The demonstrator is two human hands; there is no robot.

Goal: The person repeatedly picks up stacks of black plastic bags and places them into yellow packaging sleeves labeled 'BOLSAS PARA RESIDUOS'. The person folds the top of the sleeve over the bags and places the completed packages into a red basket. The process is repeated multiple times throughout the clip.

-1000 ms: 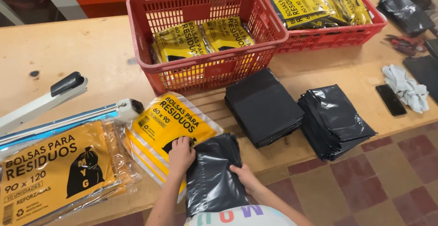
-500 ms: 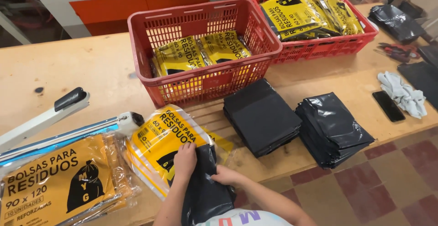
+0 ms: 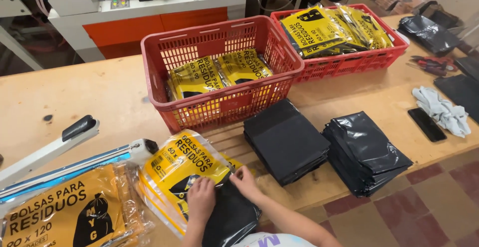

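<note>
both hands' fingers clamped: left hand (image 3: 200, 200) on yellow sleeve (image 3: 187, 169), right hand (image 3: 244, 179) on black bag (image 3: 230, 217).

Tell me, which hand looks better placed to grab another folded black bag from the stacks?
Probably the right hand: it is nearer the black stack. The left hand rests on the yellow packet.

Large yellow packet (image 3: 65, 217) edge-cropped

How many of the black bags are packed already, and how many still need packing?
Done: yellow packets lie in the near red basket and fill the far red basket. In hand: the left hand and right hand push a folded black bag into a yellow sleeve. Left: two stacks of black bags on the table.
</note>
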